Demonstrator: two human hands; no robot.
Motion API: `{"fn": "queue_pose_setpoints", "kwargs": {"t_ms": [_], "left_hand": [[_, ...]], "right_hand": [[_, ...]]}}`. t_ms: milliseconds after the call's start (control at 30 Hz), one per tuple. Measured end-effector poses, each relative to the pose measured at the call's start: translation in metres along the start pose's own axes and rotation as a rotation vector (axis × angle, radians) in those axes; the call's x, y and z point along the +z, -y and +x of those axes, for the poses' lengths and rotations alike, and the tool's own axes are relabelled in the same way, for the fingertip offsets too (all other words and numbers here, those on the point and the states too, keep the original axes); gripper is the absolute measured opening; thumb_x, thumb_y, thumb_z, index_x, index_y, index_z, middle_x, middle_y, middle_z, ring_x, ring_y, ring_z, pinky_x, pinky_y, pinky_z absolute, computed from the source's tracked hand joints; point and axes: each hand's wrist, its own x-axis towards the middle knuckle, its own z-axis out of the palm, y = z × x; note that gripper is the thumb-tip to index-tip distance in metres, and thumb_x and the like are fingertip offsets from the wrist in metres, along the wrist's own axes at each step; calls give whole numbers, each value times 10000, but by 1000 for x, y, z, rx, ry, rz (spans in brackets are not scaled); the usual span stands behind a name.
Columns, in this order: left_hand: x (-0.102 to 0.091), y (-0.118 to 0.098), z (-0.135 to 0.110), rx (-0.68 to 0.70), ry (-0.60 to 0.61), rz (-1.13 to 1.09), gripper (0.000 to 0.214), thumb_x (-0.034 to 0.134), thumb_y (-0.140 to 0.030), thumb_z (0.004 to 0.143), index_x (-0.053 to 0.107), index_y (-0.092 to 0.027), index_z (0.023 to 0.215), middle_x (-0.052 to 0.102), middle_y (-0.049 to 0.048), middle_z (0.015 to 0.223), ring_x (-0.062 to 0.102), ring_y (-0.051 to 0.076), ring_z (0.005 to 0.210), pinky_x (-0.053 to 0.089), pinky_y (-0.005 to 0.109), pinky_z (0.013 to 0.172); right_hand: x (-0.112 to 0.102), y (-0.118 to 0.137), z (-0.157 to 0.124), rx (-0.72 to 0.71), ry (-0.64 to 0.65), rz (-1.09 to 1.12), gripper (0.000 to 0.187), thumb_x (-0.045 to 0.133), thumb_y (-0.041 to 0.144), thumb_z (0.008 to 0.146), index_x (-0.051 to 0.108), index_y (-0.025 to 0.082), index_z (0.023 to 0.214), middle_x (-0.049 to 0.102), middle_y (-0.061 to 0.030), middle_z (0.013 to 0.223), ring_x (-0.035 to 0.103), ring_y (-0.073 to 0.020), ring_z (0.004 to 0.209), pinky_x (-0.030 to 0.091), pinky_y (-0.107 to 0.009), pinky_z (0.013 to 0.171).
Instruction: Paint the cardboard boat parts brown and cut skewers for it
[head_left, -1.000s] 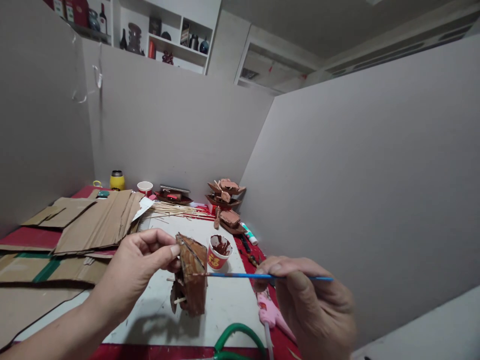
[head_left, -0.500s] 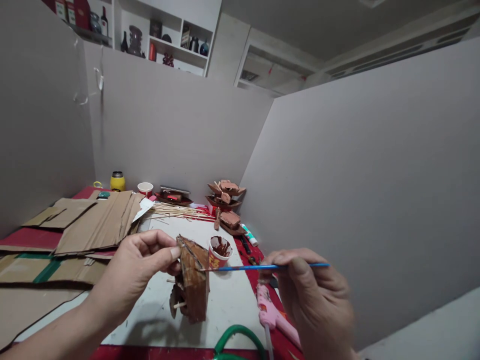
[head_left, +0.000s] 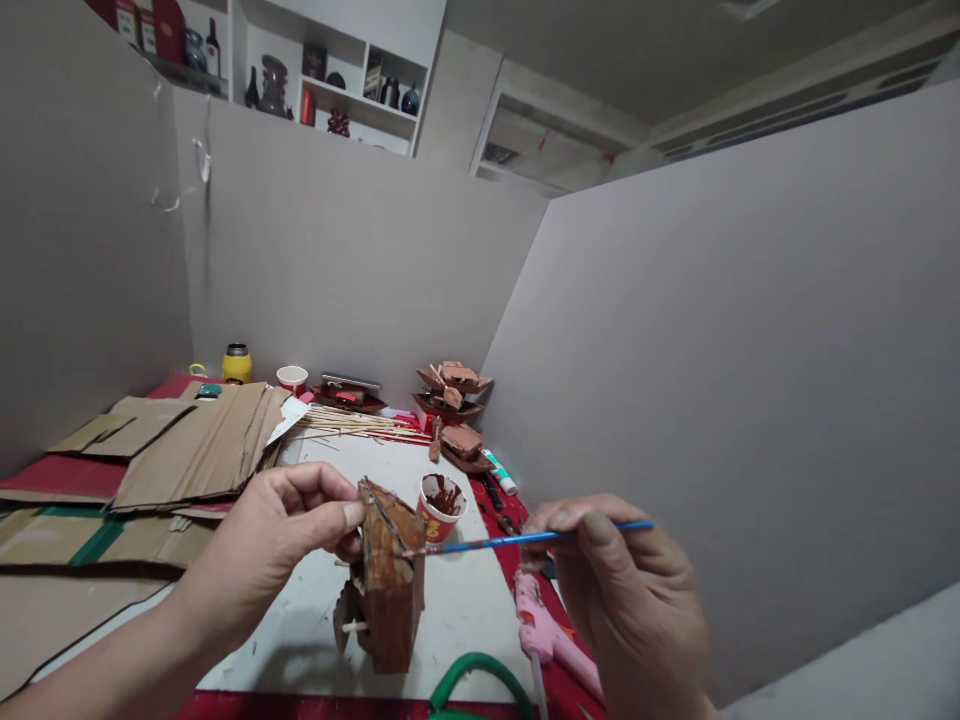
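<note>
My left hand [head_left: 300, 525] pinches the upper end of a brown cardboard model [head_left: 394, 590], which hangs tilted over the white board. A small wheel-like disc and a pale stick jut from the model's left side. In my right hand [head_left: 626, 590] is a slim blue paintbrush [head_left: 495, 542], held between thumb and fingers. Its bristle tip touches the model's brown face. Just behind the model stands a paper cup [head_left: 441, 508] smeared inside with brown paint.
Cardboard sheets [head_left: 202, 440] are piled at left. Brown model boats [head_left: 454, 400] and thin wooden sticks [head_left: 360, 422] lie at the back. A pink glue gun [head_left: 551, 640] and green handle [head_left: 476, 665] are near the front. Grey panels [head_left: 360, 240] surround the table.
The model has moved slightly lower and turned a little in my left hand. The brush tip has slid down its face, and the brush now slants more.
</note>
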Motion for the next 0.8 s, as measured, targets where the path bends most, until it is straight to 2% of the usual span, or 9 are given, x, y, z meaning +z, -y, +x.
{"fn": "queue_pose_setpoints", "kwargs": {"t_ms": [533,800], "left_hand": [[-6,1,1,-33,75,-73,102,797,-237,741,707,-205,703,672,-29,602,589,107,580,438,241,603],[-6,3,2,-54,99,-64,126,815,-268,727,708,-206,704,677,-21,606,600,119,580,452,252,605]], "right_hand": [[-3,2,2,34,84,60,167,713,321,937,803,223,837,743,-28,690,701,-136,586,579,-215,517],[3,5,3,-7,78,67,155,701,324,944,810,245,867,751,-33,702,708,-156,577,581,-242,501]]}}
